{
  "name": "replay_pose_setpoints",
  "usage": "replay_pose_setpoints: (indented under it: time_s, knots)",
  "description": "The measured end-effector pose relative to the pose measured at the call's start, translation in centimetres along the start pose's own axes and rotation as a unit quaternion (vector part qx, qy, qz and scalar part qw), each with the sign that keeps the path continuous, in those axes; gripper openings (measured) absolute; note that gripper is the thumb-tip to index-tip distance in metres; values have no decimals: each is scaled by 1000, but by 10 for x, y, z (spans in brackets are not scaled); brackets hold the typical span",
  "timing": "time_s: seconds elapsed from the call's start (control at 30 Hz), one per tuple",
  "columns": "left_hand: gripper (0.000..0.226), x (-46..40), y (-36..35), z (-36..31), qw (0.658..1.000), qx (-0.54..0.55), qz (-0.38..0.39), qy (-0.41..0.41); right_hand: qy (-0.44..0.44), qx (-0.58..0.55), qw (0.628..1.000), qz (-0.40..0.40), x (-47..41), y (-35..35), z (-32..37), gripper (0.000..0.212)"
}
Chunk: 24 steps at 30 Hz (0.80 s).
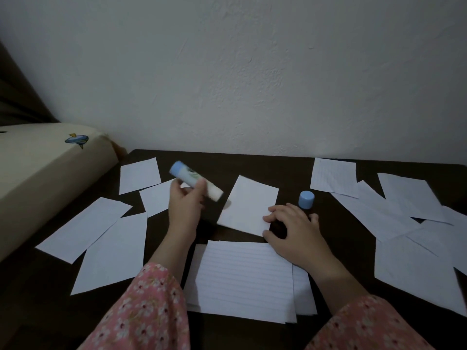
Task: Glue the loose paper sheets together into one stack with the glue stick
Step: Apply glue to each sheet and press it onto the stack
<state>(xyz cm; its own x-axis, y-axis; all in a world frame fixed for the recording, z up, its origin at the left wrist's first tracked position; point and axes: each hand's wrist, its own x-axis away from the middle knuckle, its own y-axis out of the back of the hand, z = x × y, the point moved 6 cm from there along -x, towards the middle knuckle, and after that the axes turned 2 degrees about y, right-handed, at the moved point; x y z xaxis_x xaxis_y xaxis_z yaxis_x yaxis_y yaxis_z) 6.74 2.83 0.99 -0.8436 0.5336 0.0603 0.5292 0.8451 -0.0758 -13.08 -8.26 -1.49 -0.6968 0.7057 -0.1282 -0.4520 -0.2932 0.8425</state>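
Left of the small sheet [249, 204] at table [222, 160] centre, L hand [185, 207] holds the uncapped glue stick [195, 181] raised, grip curled round it. R hand [294, 229] rests on that sheet's right edge, fingers spread. Blue cap [306, 199] stands just right; lined stack [245, 279] lies nearer the person.

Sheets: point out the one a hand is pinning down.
The small sheet at the table's centre, just beyond the lined stack. The right hand touches its near right corner; no hand touches any other.
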Motion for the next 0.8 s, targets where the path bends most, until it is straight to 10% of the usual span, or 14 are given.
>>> replay_pose_setpoints:
  time_s: [0.13, 0.47, 0.8]
  knots:
    - [53, 1, 2, -8, 997, 12, -71, -1, 38, -46, 997, -51, 3, 6, 3, 18]
    - [47, 20, -45, -29, 963, -195, 80, -168, -5, 60, 997, 38, -7, -8, -1, 46]
    - [47, 15, -85, -12, 942, -261, 139, -160, -3, 42, 998, 50, -5, -8, 0, 58]
